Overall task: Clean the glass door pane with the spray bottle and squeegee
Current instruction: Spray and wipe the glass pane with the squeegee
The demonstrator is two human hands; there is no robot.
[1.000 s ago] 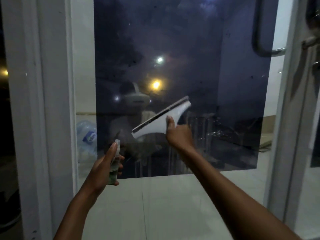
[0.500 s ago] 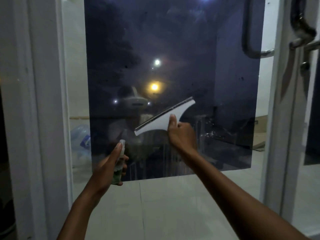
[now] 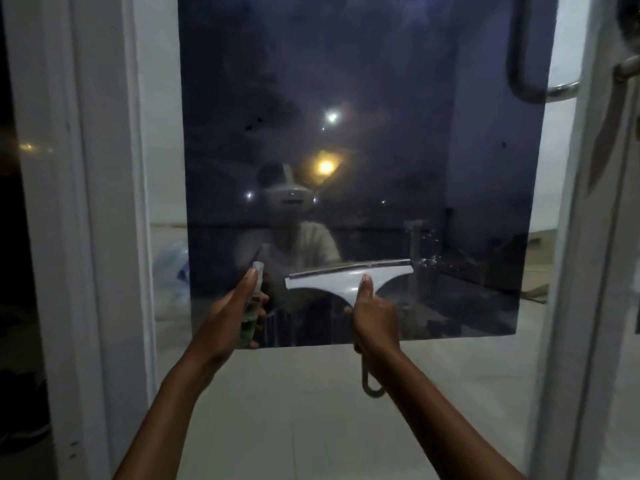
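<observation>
Squeegee (image 3: 349, 279) lies nearly level against the glass pane (image 3: 363, 98), its handle gripped by the right hand (image 3: 375, 318). Left hand (image 3: 230, 315) holds the spray bottle (image 3: 252, 306) just beside it.

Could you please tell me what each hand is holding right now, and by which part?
The right hand grips the squeegee by its handle, below the blade. The left hand holds the spray bottle around its body.

Night beyond a white door frame (image 3: 104, 202): an orange lamp (image 3: 325, 167) glows near centre, a white light (image 3: 331, 116) at twelve o'clock from it. A metal handle (image 3: 540, 88) curves at two o'clock; pale floor tiles (image 3: 311, 410) spread at six o'clock.
</observation>
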